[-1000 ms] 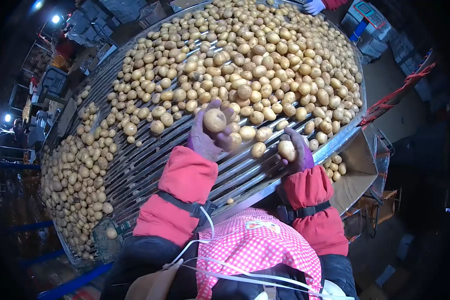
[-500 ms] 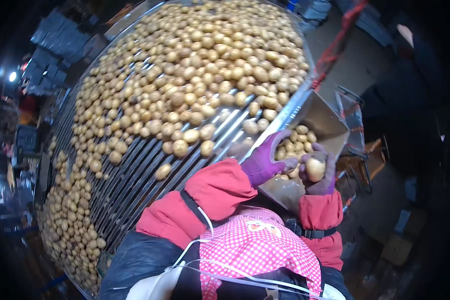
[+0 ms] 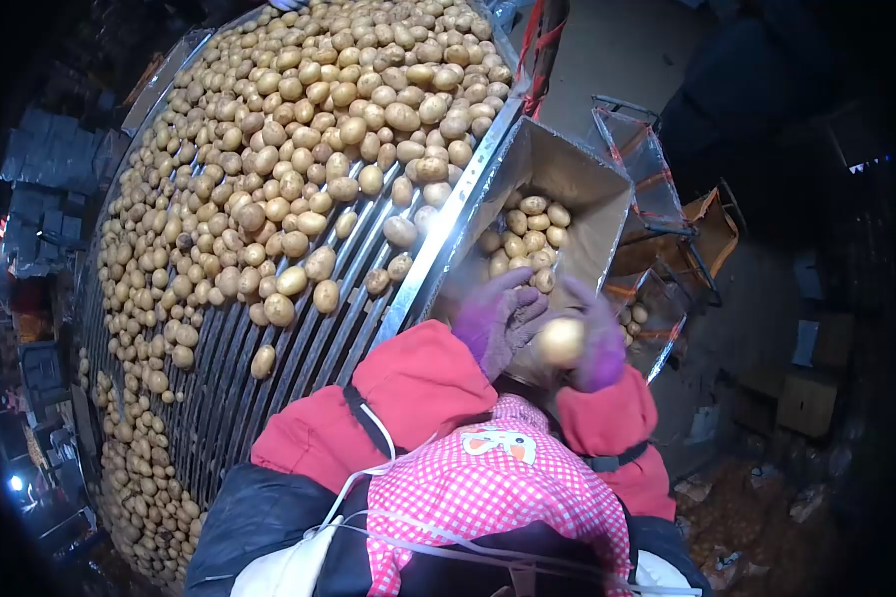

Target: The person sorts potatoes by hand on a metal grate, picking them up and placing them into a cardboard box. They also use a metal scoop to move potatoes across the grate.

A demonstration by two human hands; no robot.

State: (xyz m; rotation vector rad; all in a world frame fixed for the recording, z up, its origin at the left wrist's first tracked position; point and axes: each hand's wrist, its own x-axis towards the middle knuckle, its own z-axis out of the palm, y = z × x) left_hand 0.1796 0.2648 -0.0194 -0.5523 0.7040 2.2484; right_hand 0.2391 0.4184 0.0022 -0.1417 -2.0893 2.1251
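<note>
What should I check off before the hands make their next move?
1. Potato at the right hand: ok.
2. Firm hold on that potato: cannot tell, motion blur.
3. Left hand free: cannot tell, its palm isn't fully visible.
4. Box open-topped, beside the slatted table's metal edge: ok.
5. Room in the box: ok, the potatoes inside leave bare cardboard showing.
6. Slatted table free of loose potatoes: not ok, many lie on it.
</note>
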